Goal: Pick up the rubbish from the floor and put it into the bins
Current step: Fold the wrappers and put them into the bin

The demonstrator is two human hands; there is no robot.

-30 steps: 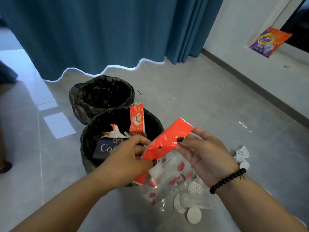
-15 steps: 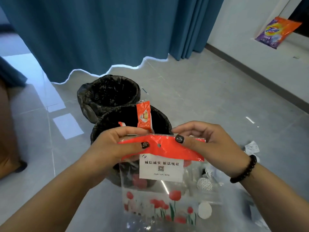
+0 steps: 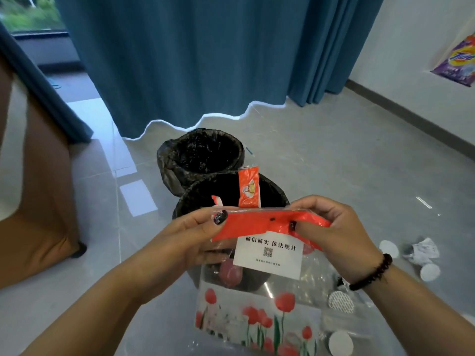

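Both hands hold the clear plastic bag (image 3: 259, 299) up by its red top strip (image 3: 259, 226), one at each end, so the printed body hangs down flat between and below them. The left hand (image 3: 198, 237) pinches the strip's left end between thumb and curled fingers; the right hand (image 3: 331, 227) pinches the right end the same way, its thumb pressed on the red. Held stretched like this, the bag stays spread out instead of crumpling, which probably makes it easier to fold or to steer into an opening.

The near bin (image 3: 272, 191) stands just beyond the hands, directly behind the strip, lined in black and already holding an orange sachet (image 3: 248, 188) that sticks up above its rim. The far bin (image 3: 203, 152) touches it on the side away from the hands (its liner looks empty from here). So the bag sits right over the drop.

More rubbish lies on the floor to the right of the right hand: a crumpled paper (image 3: 421, 250) and several white round pads (image 3: 428, 272).
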